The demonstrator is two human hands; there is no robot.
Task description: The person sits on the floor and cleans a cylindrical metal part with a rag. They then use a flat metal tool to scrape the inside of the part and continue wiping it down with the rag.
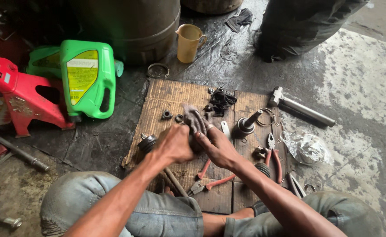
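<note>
My left hand (174,145) and my right hand (219,147) meet over a sheet of cardboard (166,94), both closed around a dirty grey rag (194,119) that wraps something I cannot see. Just left of my left hand lies a dark round joint part (147,142). A stub shaft with a flange (245,124) stands to the right of my right hand. Red-handled pliers (210,181) lie below my hands, between my knees.
A green oil jug (86,78), a red jack stand (19,94) and a beige cup (188,41) sit at the back. A hammer (300,106), crumpled plastic (307,148), more pliers (274,156), small rings (172,116) and black scraps (221,100) lie around. Another person's dark trouser leg (298,26) stands behind.
</note>
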